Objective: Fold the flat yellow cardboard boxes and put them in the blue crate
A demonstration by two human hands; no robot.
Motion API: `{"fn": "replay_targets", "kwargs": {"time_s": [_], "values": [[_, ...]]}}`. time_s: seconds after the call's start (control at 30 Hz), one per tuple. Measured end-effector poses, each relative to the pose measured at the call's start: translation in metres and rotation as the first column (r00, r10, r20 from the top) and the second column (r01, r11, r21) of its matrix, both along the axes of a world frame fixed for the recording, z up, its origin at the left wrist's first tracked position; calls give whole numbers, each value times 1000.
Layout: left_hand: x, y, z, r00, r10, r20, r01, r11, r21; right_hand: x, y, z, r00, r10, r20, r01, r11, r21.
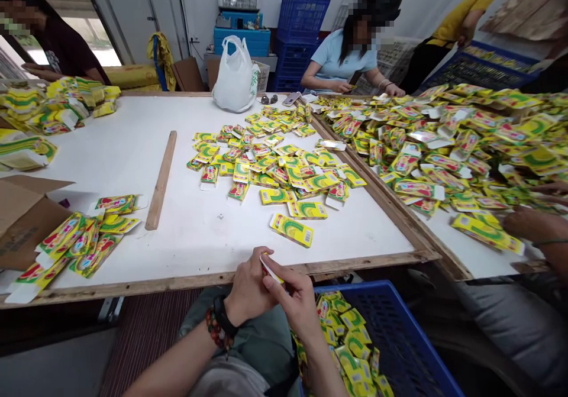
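Held carton (274,272): gripped between both hands just below the worktop's near edge, white edge showing, largely hidden.
Right hand (296,295): closed on the carton from its 4 o'clock side, pinching with thumb and forefinger, fingers (286,272) touching it.
Left hand (248,287): curled against the carton from its 8 o'clock side, fingers closed on it; wearing a black wristband (223,316) and a beaded bracelet (214,328).
Worktop (195,246): white, wood-edged, just beyond the hands.
Nearest loose carton (291,230): lying flat at 1 o'clock from the fingers, near but apart.
Carton spread (275,169): scattered farther out at 12 o'clock.
Wooden strip (161,181): lying at 10 o'clock.
Left-side cartons (91,237): heaped at 9 o'clock.
Blue crate (402,326): standing at 4 o'clock, below the worktop, partly filled with cartons.
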State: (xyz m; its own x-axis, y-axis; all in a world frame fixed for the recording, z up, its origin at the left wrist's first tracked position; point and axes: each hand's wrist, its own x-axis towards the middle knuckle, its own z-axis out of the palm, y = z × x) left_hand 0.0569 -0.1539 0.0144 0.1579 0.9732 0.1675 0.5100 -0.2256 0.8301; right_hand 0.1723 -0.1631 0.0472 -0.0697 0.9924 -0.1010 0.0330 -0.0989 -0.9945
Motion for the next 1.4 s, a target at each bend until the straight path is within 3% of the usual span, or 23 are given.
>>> {"fn": "replay_targets", "kwargs": {"time_s": [0.13,0.2,0.33,0.43,0.53,0.63,0.73,0.83,0.93,1.0,1.1,1.17,1.23,1.3,1.37,1.4], "values": [[2,0,3,997,41,70,-40,999,-19,-6,6,0,989,-121,82,120,993,14],[3,0,2,994,54,97,-52,998,-22,-7,9,1,990,-111,91,109,993,36],[3,1,-1,993,62,102,-64,998,15,-4,10,7,971,33,238,-69,986,148],[1,1,2,992,48,117,-48,999,-5,-1,3,9,906,131,402,-241,941,239],[-4,-2,12,987,-71,144,83,993,-82,14,-13,10,860,137,491,-298,917,267],[-13,-9,22,957,-238,165,264,951,-161,46,-31,14,812,15,584,-207,942,264],[-14,-17,24,930,-285,232,339,910,-238,68,-41,23,784,-68,617,-65,980,190],[-3,-23,25,884,-304,354,399,886,-234,58,-37,30,877,-64,476,11,994,113],[14,-27,28,849,-228,477,377,894,-243,33,-26,31,914,-187,359,116,971,210],[22,-28,30,843,-184,505,351,900,-259,23,-23,30,868,-282,408,144,930,337],[25,-28,29,833,-250,494,406,883,-237,35,-34,30,782,-336,525,83,891,446],[23,-28,27,828,-325,457,463,856,-230,59,-47,31,710,-294,640,32,921,388],[19,-28,25,846,-336,415,463,848,-258,86,-55,28,558,-211,803,5,968,251],[15,-27,25,880,-273,388,399,869,-292,104,-47,19,394,-123,911,-11,990,138],[12,-24,26,905,-211,370,328,899,-289,104,-20,3,346,-102,933,-48,991,126],[11,-21,26,913,-194,360,301,915,-269,98,0,-6,382,-108,918,-79,986,148]]}}
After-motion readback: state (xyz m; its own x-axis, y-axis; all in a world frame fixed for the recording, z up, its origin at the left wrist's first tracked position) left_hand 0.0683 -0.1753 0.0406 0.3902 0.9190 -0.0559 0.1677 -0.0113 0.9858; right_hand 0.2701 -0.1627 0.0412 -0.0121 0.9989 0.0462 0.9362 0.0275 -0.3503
